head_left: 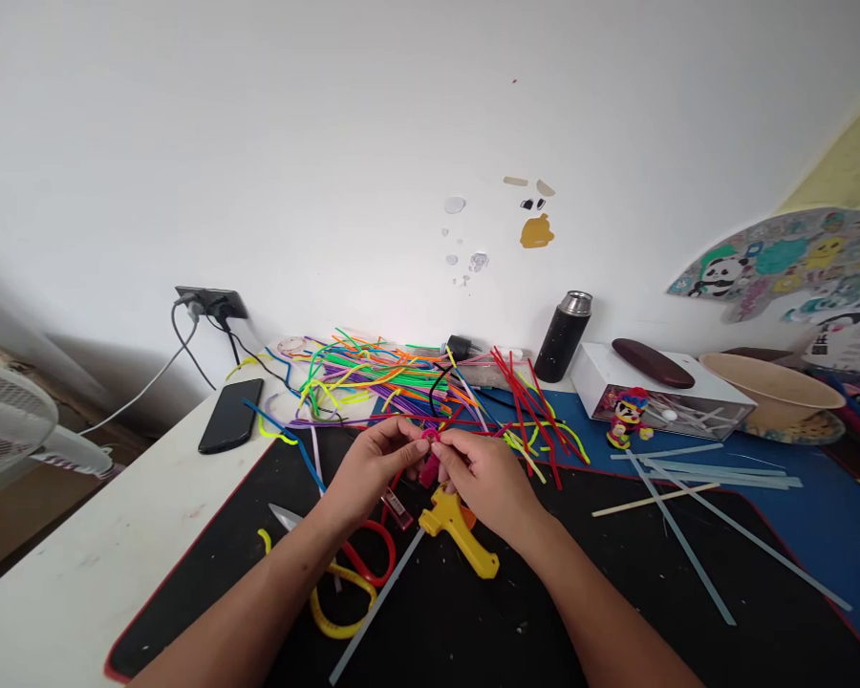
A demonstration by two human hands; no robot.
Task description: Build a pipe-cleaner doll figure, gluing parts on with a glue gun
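Both hands meet at the middle of the black mat. Between the fingertips of my left hand [381, 461] and my right hand [482, 470] is a small magenta piece [428, 470], pinched from both sides and partly hidden by the fingers. Just below my right hand lies a yellow glue gun [462, 537], with a long translucent glue stick [376, 607] at its left end. Scissors with red and yellow handles [340, 626] rest beneath my left forearm. A small dark red box [397, 508] sits between the scissors and the glue gun.
Many coloured pipe cleaners [401, 382] are heaped behind the hands. A black phone [230, 417] lies at the left, and a black flask [563, 336] stands by the wall. Right of the hands are a small figurine [626, 420], loose glue sticks [688, 549] and a white box [594, 382].
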